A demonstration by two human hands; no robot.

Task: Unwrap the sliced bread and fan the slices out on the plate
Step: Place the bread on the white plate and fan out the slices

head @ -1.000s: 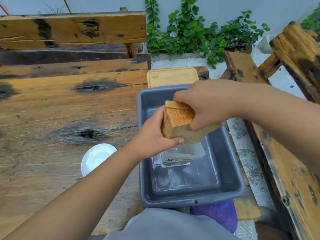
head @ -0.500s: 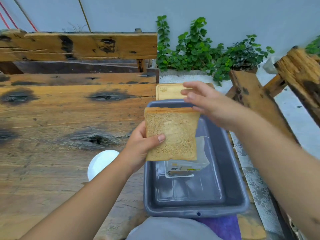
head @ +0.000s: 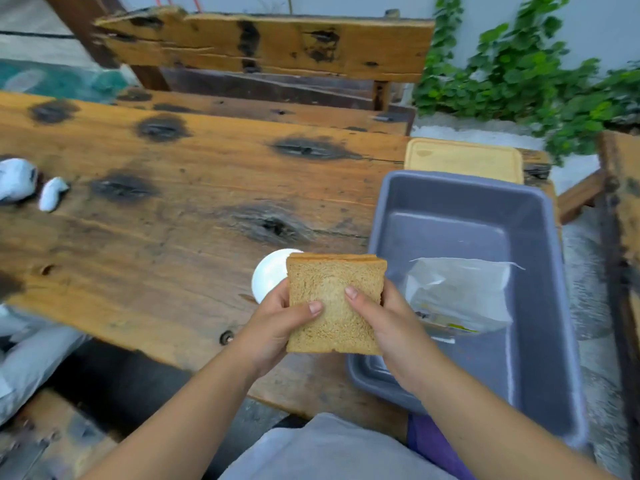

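A stack of brown sliced bread stands upright in the air above the table's near edge, its flat face toward me. My left hand grips its left side with the thumb on the face. My right hand grips its right side the same way. The small white plate lies on the table just behind the bread, partly hidden by it. The empty clear wrapper lies inside the grey tub to the right.
A wooden cutting board lies beyond the tub. The plank table stretches left, with white crumpled objects at its far left edge. A wooden bench back stands behind, and green plants grow at the back right.
My right hand has come back down onto the bread, so both hands hold it. The bread has moved left, off the tub and toward the plate. My view has swung left.
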